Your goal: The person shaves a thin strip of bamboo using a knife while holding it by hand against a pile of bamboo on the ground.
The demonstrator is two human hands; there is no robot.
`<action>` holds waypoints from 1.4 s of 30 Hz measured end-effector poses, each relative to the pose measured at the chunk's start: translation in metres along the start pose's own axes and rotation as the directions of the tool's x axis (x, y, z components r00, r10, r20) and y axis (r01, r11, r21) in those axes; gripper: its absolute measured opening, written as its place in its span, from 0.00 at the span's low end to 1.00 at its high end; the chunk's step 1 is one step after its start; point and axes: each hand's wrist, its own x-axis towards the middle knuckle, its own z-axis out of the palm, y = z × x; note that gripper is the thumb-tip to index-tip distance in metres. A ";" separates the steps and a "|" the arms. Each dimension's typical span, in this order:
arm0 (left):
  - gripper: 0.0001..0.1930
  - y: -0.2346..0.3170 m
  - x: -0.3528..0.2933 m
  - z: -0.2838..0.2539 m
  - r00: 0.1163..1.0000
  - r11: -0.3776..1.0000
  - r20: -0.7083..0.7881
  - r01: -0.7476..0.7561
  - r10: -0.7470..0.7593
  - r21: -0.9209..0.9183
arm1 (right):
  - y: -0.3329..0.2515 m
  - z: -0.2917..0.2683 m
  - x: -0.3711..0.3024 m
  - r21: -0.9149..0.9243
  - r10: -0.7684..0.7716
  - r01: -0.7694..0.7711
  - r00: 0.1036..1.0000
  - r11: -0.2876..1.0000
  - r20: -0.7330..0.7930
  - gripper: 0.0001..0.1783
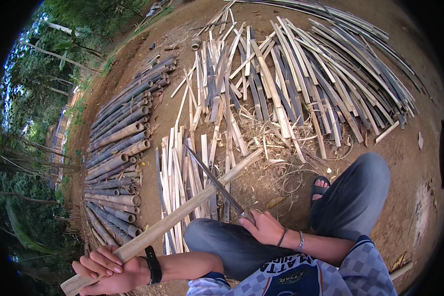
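My left hand (pixel 106 269), at the lower left, is closed round the near end of a long pale bamboo strip (pixel 182 213). The strip slants up and to the right across the front of my left knee. My right hand (pixel 264 227) grips the handle of a long dark-bladed knife (pixel 213 178) above my lap. The blade points up and to the left and crosses the bamboo strip near its middle. From this angle I cannot tell whether the edge touches the strip. My fingers hide most of the knife's handle.
Split bamboo strips (pixel 325 81) lie in a wide fan ahead, and more strips (pixel 175 172) lie by my left knee. Curled shavings (pixel 286 138) cover the dirt ground between. Whole bamboo poles (pixel 118 133) are stacked at the left, before green trees. My sandalled foot (pixel 319 188) stands to the right.
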 end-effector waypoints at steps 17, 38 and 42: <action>0.31 0.003 -0.001 0.003 1.000 1.000 0.016 -0.008 0.008 0.007 | -0.037 -0.010 -0.022 0.158 -0.333 0.316 0.937 0.936 0.102 0.26; 0.30 0.003 -0.002 0.004 0.999 0.999 0.034 -0.006 0.004 0.047 | 0.001 -0.009 -0.003 0.086 0.010 -0.012 1.000 0.996 0.025 0.25; 0.31 0.003 -0.001 0.007 0.998 1.000 0.056 -0.010 0.010 0.002 | -0.032 -0.010 -0.020 0.214 -0.283 0.263 0.957 0.941 0.067 0.26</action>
